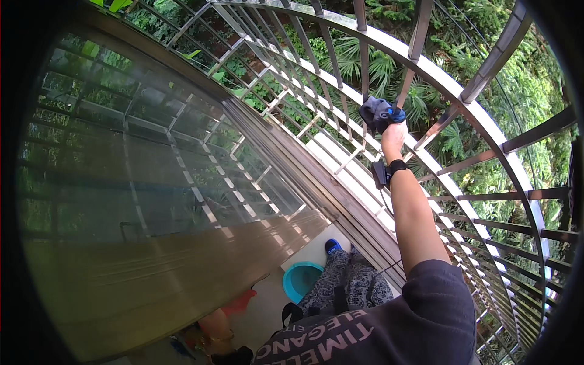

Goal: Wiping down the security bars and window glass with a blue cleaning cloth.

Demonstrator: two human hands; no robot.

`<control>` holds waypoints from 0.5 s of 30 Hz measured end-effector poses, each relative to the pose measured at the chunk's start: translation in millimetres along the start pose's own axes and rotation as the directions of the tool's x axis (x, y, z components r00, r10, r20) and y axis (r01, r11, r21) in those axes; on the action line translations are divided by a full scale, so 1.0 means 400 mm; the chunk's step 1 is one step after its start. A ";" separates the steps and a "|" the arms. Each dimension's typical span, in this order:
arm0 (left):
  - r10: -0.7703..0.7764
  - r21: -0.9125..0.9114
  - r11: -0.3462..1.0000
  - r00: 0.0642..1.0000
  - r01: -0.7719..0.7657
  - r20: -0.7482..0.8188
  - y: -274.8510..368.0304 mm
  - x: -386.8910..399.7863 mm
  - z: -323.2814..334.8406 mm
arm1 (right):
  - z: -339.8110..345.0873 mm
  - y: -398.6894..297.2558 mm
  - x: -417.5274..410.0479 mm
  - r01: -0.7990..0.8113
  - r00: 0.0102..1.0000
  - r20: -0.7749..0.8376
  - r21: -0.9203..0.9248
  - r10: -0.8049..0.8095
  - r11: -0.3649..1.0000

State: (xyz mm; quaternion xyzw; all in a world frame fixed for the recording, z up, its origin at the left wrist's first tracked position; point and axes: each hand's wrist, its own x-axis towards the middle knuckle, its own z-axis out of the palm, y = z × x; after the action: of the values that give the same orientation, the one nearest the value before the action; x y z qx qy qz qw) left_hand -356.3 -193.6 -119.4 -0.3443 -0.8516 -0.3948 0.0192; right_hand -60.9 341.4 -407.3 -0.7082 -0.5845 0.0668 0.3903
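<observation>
My right hand (pixel 394 133) reaches out past the window track and grips a dark grey-blue cloth (pixel 377 112). The cloth is bunched against an upright bar (pixel 404 89) of a metal window cage, with part of it wrapped at the bar. At the lower left, my left hand (pixel 214 323) is beside the lower edge of a large glass pane (pixel 150 182); a bracelet shows at its wrist. Its fingers are mostly hidden, so its grip is unclear.
A curved rail (pixel 440 80) of the cage sweeps around the right. Sliding-window tracks (pixel 292 159) run diagonally below the opening. Near my legs, a turquoise basin (pixel 301 280) stands on the pale floor beside a red item (pixel 240 302). Plants grow outside the bars.
</observation>
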 end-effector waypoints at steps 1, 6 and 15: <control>-0.004 0.048 0.999 1.000 0.002 0.027 0.008 -0.001 -0.010 | 0.004 -0.005 -0.030 -0.072 0.997 0.029 -0.100 0.075 0.992; 0.089 0.144 0.986 0.996 -0.086 -0.020 0.121 0.040 -0.001 | -0.069 -0.107 -0.077 -0.016 0.998 0.052 -0.041 0.018 0.999; 0.861 0.966 0.075 0.504 -0.247 0.062 0.408 0.230 -0.035 | -0.447 -0.454 0.024 -0.075 0.994 0.104 0.859 -0.029 0.507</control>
State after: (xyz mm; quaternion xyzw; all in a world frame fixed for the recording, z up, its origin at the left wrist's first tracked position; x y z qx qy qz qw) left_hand -331.4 -77.0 25.6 -0.4594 -0.6439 0.1056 0.6026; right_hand -100.4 267.4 -166.5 -0.4241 -0.4842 0.3903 0.6582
